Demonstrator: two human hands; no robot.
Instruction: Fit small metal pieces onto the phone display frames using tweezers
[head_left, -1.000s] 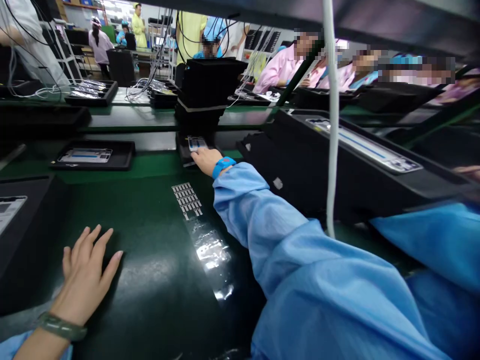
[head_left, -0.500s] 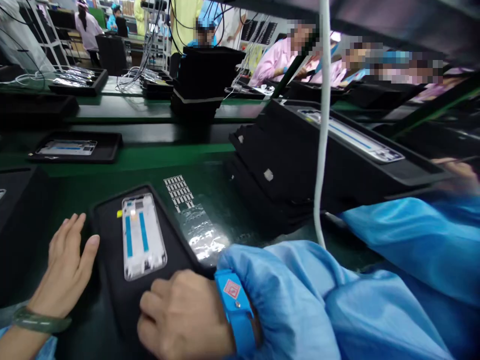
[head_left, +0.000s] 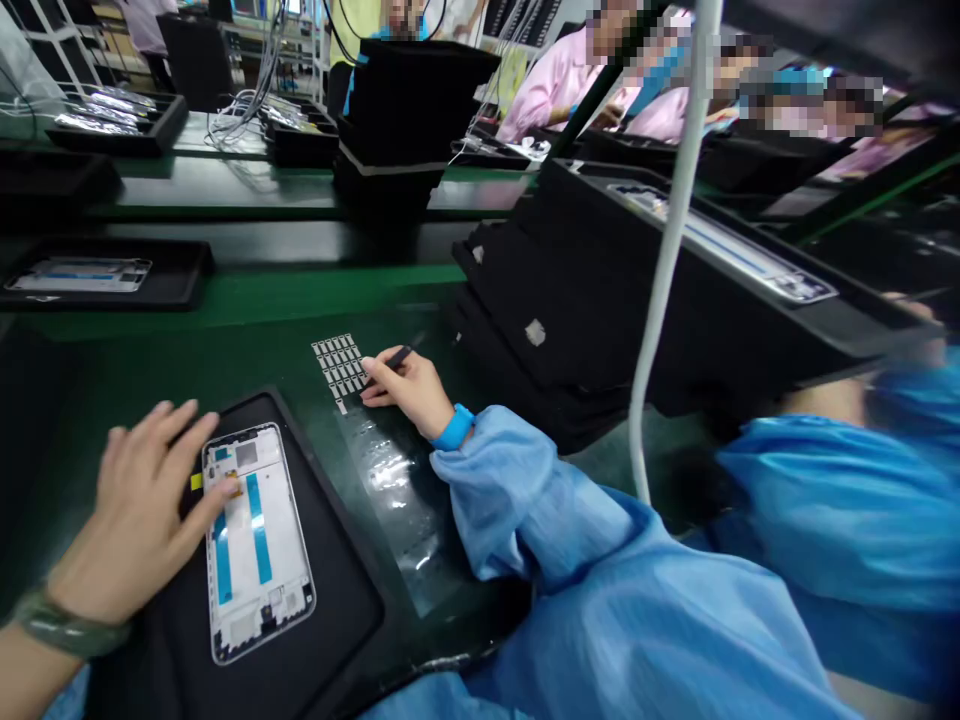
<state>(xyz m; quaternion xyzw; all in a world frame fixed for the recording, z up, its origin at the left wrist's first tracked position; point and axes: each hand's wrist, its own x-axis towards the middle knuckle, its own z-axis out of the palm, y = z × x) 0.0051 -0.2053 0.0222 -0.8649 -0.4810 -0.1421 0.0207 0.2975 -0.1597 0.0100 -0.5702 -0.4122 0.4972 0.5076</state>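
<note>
My left hand [head_left: 142,510] rests with spread fingers on the upper left edge of a white phone frame [head_left: 259,545], which lies in a black foam tray [head_left: 330,600]. Small yellow and blue pieces show on the frame near my fingertips. My right hand [head_left: 405,390] pinches a slim black tool [head_left: 400,356] just beside a sheet of small grey labels [head_left: 339,365]. The tool's tip points away from the sheet. A strip of clear, crumpled backing film [head_left: 390,480] runs from the labels under my right wrist.
A stack of black trays [head_left: 540,310] stands to my right, with a white cable [head_left: 671,270] hanging in front. Another tray [head_left: 105,275] holding a phone frame lies further along the green bench. Co-workers in pink smocks [head_left: 570,85] sit beyond the far trays.
The black tray with the phone frame now lies in front of me. My right hand has left the tray and holds the black tool by the labels. My left hand has moved onto the frame.
</note>
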